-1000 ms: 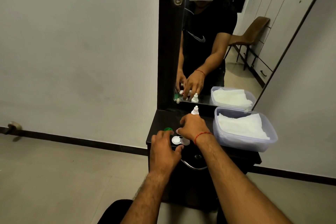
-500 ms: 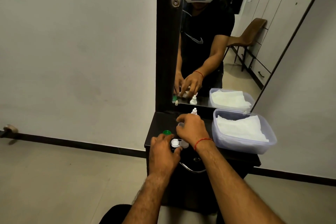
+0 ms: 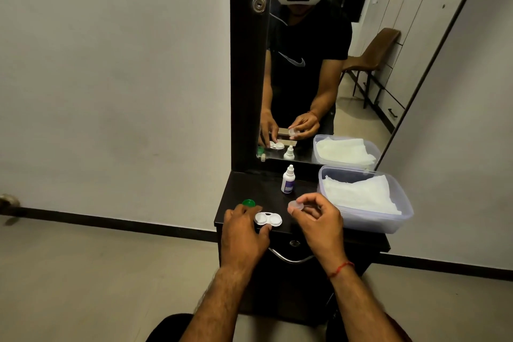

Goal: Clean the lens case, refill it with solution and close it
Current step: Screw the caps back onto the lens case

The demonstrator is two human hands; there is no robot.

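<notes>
A white two-well lens case (image 3: 268, 219) lies on the dark dresser top (image 3: 266, 191), both wells uncovered. My left hand (image 3: 244, 233) holds its left end between thumb and fingers. My right hand (image 3: 319, 219) is lifted to the right of the case and pinches a clear white cap (image 3: 293, 205). A green cap (image 3: 248, 203) sits on the top just behind my left hand. A small white solution bottle (image 3: 288, 183) with a purple label stands upright behind the case.
A clear plastic tub (image 3: 388, 223) holding folded white tissues occupies the right side of the dresser. A tall mirror (image 3: 319, 64) rises at the back edge. A metal drawer handle (image 3: 290, 258) curves below the front edge.
My right hand has lifted off the case and moved right, carrying the clear cap away. The right well now shows uncovered. My left hand still holds the case.
</notes>
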